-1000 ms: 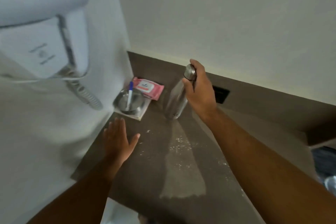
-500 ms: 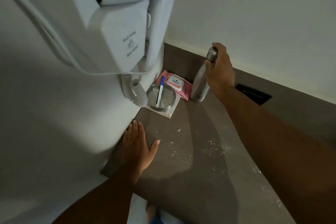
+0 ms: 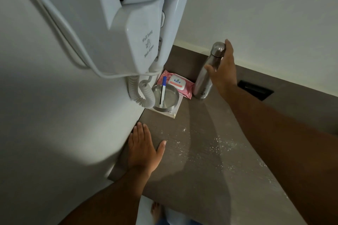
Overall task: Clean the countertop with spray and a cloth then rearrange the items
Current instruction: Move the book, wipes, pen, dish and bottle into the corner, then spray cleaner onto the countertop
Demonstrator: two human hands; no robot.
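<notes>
Standing steel bottle (image 3: pixel 207 72) loosely cupped by right hand (image 3: pixel 222 71), left hand (image 3: pixel 142 150) flat on countertop (image 3: pixel 192 160)

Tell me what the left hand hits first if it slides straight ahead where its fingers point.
Probably the paper square under the steel bowl; the left hand lies flat on the countertop, though depth is uncertain.

Dim room — white walls (image 3: pixel 265 14), a wall-hung hair dryer (image 3: pixel 139 42) with coiled cord.

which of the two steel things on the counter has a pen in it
The round steel bowl beside the pink wipes pack; the tall steel bottle is capped.
</notes>
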